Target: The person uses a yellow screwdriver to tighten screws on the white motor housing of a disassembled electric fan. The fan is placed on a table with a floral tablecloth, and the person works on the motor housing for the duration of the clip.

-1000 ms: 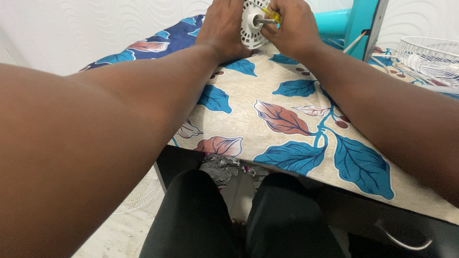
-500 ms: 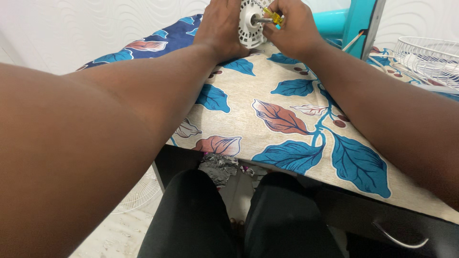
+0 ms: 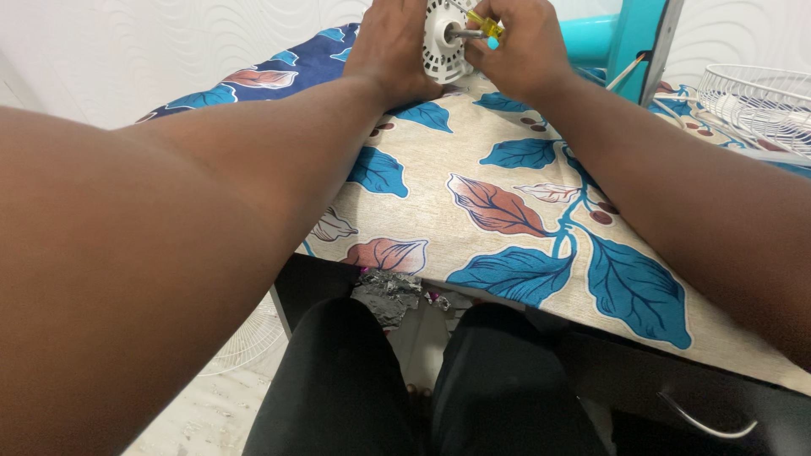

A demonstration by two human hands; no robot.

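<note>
Matt white plastic vented housing (image 3: 441, 42), smooth printed tablecloth (image 3: 507, 211), glossy white wire grille (image 3: 756, 97).

A vented round housing (image 3: 439, 46) is held upright between the left hand (image 3: 397, 46) and right hand (image 3: 519, 51), on the tabletop (image 3: 473, 169). A screwdriver (image 3: 477, 29) is pressed against it. A wire basket (image 3: 752, 97) is placed well right of the hands.
</note>
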